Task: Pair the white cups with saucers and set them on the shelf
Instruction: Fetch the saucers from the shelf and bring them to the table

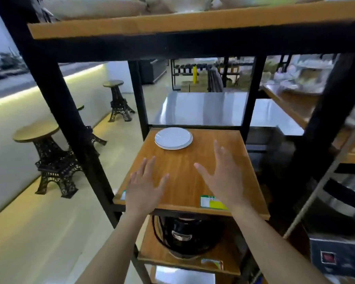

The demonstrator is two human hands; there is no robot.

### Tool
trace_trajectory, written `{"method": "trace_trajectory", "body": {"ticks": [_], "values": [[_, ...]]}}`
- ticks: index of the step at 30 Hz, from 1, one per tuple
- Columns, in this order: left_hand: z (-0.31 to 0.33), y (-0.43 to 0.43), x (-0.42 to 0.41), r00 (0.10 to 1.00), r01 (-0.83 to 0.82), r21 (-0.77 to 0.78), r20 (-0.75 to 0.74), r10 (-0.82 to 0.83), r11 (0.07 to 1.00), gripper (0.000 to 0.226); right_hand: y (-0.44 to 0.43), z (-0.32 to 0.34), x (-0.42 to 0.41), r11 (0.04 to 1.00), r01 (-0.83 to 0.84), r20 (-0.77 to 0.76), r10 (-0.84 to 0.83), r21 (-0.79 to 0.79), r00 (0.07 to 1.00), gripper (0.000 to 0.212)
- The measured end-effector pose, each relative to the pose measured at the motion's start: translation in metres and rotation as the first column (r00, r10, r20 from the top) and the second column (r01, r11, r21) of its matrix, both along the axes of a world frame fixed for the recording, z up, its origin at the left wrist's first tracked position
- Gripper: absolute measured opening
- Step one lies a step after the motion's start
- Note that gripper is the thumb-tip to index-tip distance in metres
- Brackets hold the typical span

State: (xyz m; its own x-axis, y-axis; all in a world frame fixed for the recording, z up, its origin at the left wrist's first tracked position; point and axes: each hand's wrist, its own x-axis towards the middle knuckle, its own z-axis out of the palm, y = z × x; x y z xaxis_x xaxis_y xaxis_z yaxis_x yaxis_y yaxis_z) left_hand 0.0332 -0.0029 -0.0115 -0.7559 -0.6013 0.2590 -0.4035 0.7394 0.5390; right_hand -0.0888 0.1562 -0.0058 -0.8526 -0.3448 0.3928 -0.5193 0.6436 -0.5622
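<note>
Hovering hands: left hand point(143, 193) and right hand point(226, 177) spread, empty, above the shelf point(184, 181).
Saucers point(173, 138): stacked, far left (no cups visible).
Risk: careless reach could knock the stack.

White saucers point(173, 138) stacked flat, shelf point(184, 181) far edge.

Shelf point(184, 181) front bare; saucers point(173, 138) occupy back left.
</note>
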Motion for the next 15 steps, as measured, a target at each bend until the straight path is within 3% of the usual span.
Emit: {"method": "trace_trajectory", "body": {"ticks": [11,15], "values": [[0.003,-0.108,-0.099,0.999,0.035,0.016,-0.024,-0.034,0.999,0.065,-0.093,-0.002,-0.083,0.992,0.099,0.252,-0.117,0.084,0.961,0.085],[-0.006,-0.126,-0.125,0.998,0.030,0.065,0.050,-0.033,0.997,0.068,-0.117,-0.015,-0.110,0.982,0.152,0.286,-0.178,0.111,0.942,0.085]]}}
